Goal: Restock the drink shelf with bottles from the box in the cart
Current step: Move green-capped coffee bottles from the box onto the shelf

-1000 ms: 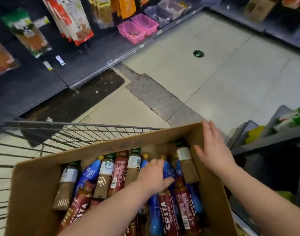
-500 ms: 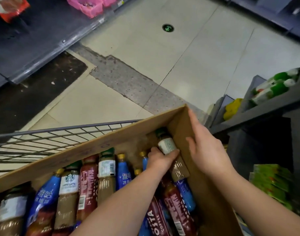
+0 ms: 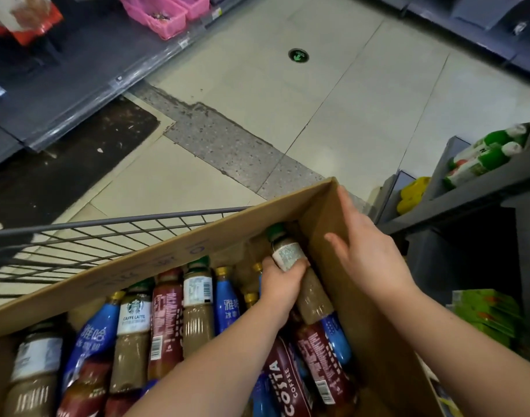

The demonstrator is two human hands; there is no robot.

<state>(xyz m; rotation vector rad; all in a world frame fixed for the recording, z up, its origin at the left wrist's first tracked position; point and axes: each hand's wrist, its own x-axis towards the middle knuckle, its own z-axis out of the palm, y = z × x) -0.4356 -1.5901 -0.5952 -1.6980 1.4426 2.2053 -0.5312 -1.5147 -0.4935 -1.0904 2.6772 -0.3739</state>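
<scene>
Pink baskets (image 3: pixel 167 13) sit on a grey shelf (image 3: pixel 86 76) near a round floor marker (image 3: pixel 298 55).

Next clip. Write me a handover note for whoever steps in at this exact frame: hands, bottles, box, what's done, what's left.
Left hand: grips the green-capped coffee bottle at its label, at the right end of the cardboard box. The bottle is tilted, with its base down among the others.
Right hand: open, fingers straight, resting on the box's right wall.
The box sits in the wire cart, packed with mixed coffee bottles.
Done: one bottle grasped, not yet out.
Left: lift it out, place it on the shelf at right, then restock the rest.
</scene>
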